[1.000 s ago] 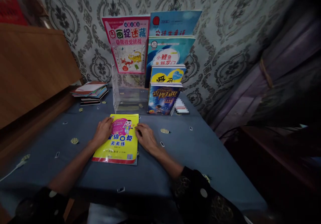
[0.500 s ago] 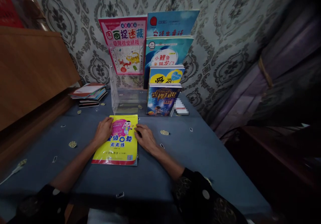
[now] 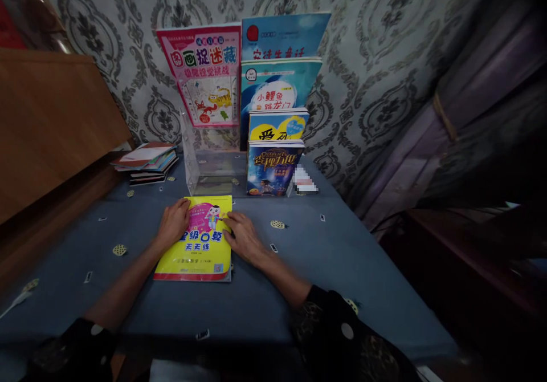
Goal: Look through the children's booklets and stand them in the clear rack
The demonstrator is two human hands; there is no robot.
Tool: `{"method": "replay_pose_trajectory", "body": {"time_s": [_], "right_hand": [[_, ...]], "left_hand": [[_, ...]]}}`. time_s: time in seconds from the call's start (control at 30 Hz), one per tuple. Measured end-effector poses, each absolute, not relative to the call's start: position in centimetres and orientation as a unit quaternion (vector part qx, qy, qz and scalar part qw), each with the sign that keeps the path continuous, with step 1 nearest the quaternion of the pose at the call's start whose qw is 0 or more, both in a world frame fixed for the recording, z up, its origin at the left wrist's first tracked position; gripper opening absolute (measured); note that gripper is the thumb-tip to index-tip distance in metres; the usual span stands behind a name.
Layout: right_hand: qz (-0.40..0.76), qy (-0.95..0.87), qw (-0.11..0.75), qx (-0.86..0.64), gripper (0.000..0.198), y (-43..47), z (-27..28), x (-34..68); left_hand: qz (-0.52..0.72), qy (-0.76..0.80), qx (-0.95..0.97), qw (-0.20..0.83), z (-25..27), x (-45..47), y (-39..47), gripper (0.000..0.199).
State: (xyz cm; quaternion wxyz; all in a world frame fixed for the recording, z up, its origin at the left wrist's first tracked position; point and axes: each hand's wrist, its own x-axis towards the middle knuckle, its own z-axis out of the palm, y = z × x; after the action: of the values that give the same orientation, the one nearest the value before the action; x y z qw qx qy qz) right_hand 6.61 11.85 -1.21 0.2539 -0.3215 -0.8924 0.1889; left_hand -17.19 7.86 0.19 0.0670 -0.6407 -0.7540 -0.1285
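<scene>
Thin, light, flexible yellow workbook [image 3: 200,251], lying flat just before the clear display stand [image 3: 213,168], pressed at its side edges by flat left hand [image 3: 173,225] and right hand [image 3: 243,236], neither gripping; best lifted by an edge.

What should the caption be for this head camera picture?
Both hands, left hand and right hand, rest on a yellow workbook.
</scene>
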Motion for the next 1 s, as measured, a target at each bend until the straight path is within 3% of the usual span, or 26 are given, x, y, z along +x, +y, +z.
{"method": "replay_pose_trajectory", "body": {"time_s": [1.0], "right_hand": [[0.191,-0.897,0.254,-0.308,0.036,11.9,-1.2,6.5]], "left_hand": [[-0.095,-0.723,-0.678,0.095,0.7,-16.8,9.0,0.043]]}}
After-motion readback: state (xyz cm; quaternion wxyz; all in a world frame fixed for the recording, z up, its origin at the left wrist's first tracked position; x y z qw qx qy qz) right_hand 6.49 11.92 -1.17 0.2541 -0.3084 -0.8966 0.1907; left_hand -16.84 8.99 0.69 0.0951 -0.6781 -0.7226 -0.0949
